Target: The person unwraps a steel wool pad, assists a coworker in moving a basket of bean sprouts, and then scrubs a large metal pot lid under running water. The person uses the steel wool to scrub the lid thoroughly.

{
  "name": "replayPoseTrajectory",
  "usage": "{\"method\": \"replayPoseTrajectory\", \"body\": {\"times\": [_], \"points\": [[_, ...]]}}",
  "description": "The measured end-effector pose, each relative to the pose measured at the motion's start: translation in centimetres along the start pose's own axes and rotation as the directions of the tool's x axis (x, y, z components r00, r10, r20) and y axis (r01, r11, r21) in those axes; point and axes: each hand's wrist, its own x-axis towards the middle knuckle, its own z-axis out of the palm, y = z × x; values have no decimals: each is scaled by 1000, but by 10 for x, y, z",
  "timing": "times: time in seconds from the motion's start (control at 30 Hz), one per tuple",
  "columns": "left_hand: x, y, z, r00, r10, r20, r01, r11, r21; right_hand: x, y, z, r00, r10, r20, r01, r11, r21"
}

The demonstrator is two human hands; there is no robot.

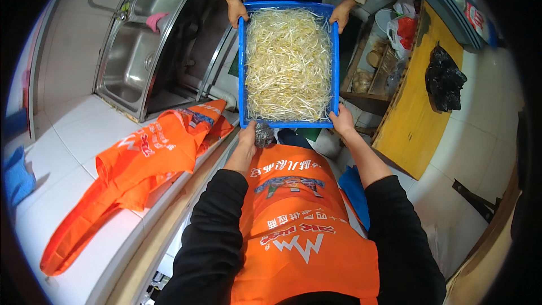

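A blue plastic tray (242, 76) filled with bean sprouts (290, 65) is held level between me and another person. My left hand (247, 139) grips its near left corner and also has a metal scouring ball (264, 134) against the palm side. At the near right corner, my right hand (343, 119) has the rim in its fingers. Across the tray, the other person's hands (238, 12) hold both far sides. An orange printed apron (296, 220) covers my front, just below the tray.
To the left is a double stainless steel sink (131, 59) with a pink cloth (157, 21) on its divider. Another orange apron (156, 148) lies on the white tiled counter (59, 135). On the right are a yellow board (417, 106), a black plastic bag (445, 78) and stacked grey trays (444, 4).
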Motion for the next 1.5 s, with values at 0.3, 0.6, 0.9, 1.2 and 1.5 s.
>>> {"method": "replayPoseTrajectory", "body": {"times": [0.3, 0.6, 0.9, 1.2, 1.5], "points": [[-2, -73, -50, 999, 12, -48, -12, 1000, 10, -60, 51, 52, 1000, -25, 4, 25, 1000, -2], [-5, -126, -163, 1000, -26, 6, 26, 998, 53, -184, 74, 153, 999, 46, -30, -43, 995, 92], [13, -235, -279, 992, -120, 40, 112, 982, 152, -301, 126, 216, 993, 114, 17, -114, 993, 10], [-37, -322, -397, 984, -159, 74, 159, 987, 8, -421, 171, 304, 998, 35, 48, -33, 999, -30], [-59, -454, -525, 986, -94, 135, 94, 996, 4, -565, 227, 366, 994, 65, 90, -63, 998, -22]]}}
